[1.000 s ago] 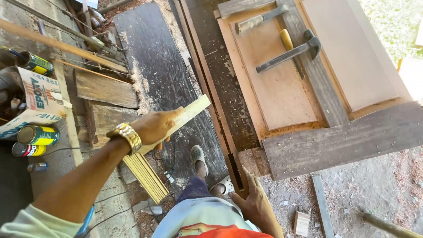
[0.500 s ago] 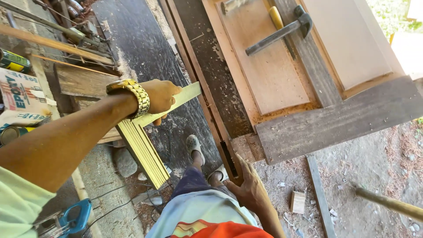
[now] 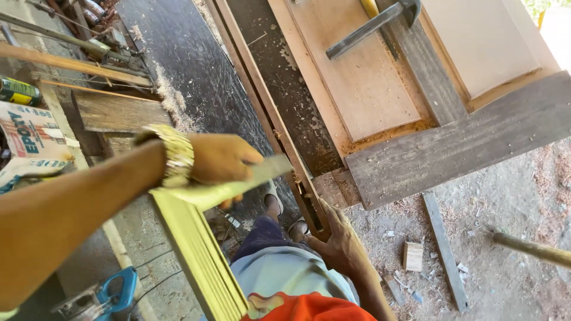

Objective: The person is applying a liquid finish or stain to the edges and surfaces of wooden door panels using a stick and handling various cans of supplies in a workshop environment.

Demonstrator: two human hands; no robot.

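My left hand (image 3: 221, 160), with a gold-coloured watch on the wrist, grips a thin pale wooden strip (image 3: 235, 187) that points to the right. Below it leans a stack of several similar pale strips (image 3: 199, 261), running down toward the bottom edge. My right hand (image 3: 339, 244) rests low on the end of a long dark wooden rail (image 3: 270, 113) beside the workbench. A panelled wooden door (image 3: 369, 89) lies flat on top, with a hammer (image 3: 372, 24) lying on it.
A blue power tool (image 3: 110, 294) lies on the concrete at lower left. Cans (image 3: 18, 90) and a printed carton (image 3: 30, 137) sit at the left. Wood offcuts (image 3: 412, 255) and a loose batten (image 3: 445, 249) lie on the dusty ground at right. My feet (image 3: 282, 211) show below the strip.
The view has moved closer and shifted down-right. My left hand has lifted the single strip away from the stack. My right hand stays on the rail end.
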